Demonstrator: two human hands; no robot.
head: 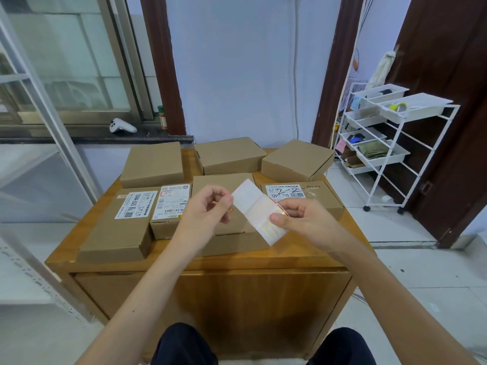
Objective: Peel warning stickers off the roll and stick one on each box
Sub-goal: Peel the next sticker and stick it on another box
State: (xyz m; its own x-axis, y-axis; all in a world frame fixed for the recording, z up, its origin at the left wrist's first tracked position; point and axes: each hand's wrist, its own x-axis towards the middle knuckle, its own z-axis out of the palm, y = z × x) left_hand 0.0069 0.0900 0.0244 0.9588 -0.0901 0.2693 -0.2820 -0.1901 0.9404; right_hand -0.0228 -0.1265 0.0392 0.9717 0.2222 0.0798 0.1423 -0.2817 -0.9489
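Both hands pinch sticker strip (259,209) above boxes (224,191)

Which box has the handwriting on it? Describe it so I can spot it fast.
On the wooden cabinet, look at the front row of boxes. It is the right-end box, just behind the right hand. Only its white label has black pen scrawled across it.

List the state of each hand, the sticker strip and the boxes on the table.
Left hand: raised over the boxes, pinching a peeled sticker.
Right hand: grip closed on the sticker strip.
Sticker strip: off the table, held slanted between the hands.
Boxes: all closed; three front ones carry white printed labels; no warning sticker visible on any.
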